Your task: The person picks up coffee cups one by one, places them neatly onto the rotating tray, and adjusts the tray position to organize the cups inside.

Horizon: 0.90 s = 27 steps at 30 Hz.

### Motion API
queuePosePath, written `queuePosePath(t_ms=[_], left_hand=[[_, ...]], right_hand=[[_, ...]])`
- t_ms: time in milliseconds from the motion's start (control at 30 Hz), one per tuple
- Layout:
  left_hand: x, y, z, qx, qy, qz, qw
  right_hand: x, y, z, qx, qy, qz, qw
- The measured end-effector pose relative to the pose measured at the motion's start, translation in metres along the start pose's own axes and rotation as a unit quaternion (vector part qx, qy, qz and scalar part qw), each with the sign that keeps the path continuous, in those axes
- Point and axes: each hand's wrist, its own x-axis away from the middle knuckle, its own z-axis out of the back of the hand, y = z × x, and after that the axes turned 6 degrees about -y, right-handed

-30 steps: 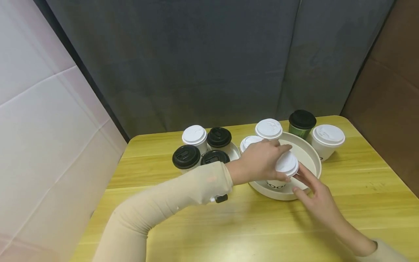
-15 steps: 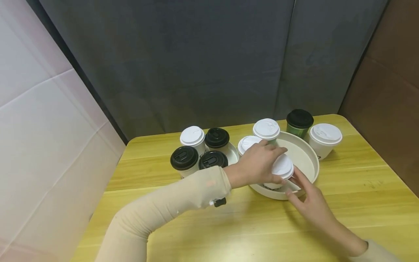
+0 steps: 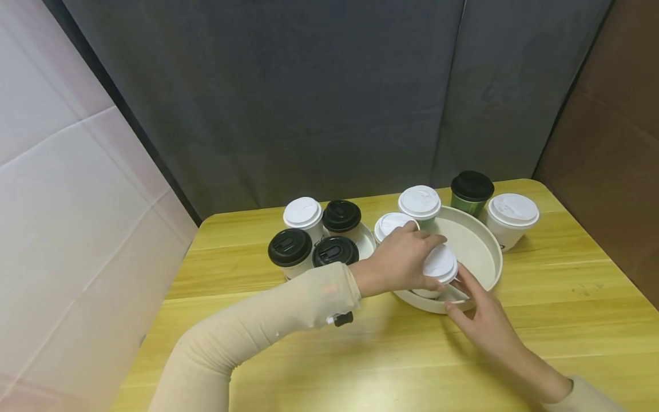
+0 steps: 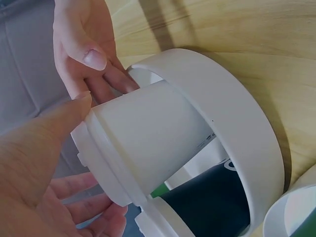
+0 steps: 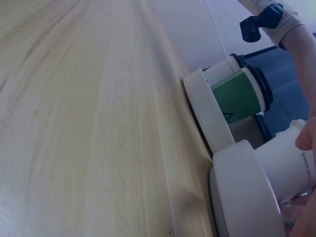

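Note:
A white paper coffee cup with a white lid [image 3: 440, 263] stands over the near part of a round cream tray [image 3: 472, 243]. My left hand [image 3: 403, 262] holds it from above, thumb and fingers spread around the lid. My right hand [image 3: 486, 323] is at the cup's right side, fingers behind the cup wall and thumb held away from it. In the left wrist view the cup's plain wall [image 4: 153, 128] slants into the tray, beside a dark green cup [image 4: 212, 197]. Two more white-lidded cups [image 3: 419, 201] stand at the tray's left and back.
Left of the tray, a smaller white tray [image 3: 366, 243] bears a white-lidded cup [image 3: 302, 213] and several black-lidded cups [image 3: 290, 247]. On the right, a green cup with a black lid [image 3: 472, 191] and a white cup [image 3: 511, 214] stand on the wooden table [image 3: 566, 274].
The held cup has shifted slightly left and nearer within the tray. Both hands have moved along with it; the other cups stay where they were.

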Motion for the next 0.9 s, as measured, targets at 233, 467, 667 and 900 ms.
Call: queuePosePath(t_ms=[233, 467, 667, 900], left_hand=[[-0.0002, 0.0, -0.0017, 0.001, -0.006, -0.008, 0.9999], [0.0002, 0.0004, -0.0043, 0.005, -0.009, -0.009, 0.9999], [0.0017, 0.0021, -0.0047, -0.004, -0.01, 0.0, 0.9999], [0.0034, 0.003, -0.006, -0.014, 0.004, 0.004, 0.9999]], right_hand=[[0.001, 0.0012, -0.0031, 0.0, -0.003, 0.005, 1.0], [0.0, 0.0057, -0.0066, 0.021, -0.005, 0.0, 0.9998], [-0.0003, 0.0057, -0.0067, 0.041, -0.009, 0.004, 0.9991], [-0.0005, 0.0033, -0.0056, 0.054, -0.014, 0.007, 0.9984]])
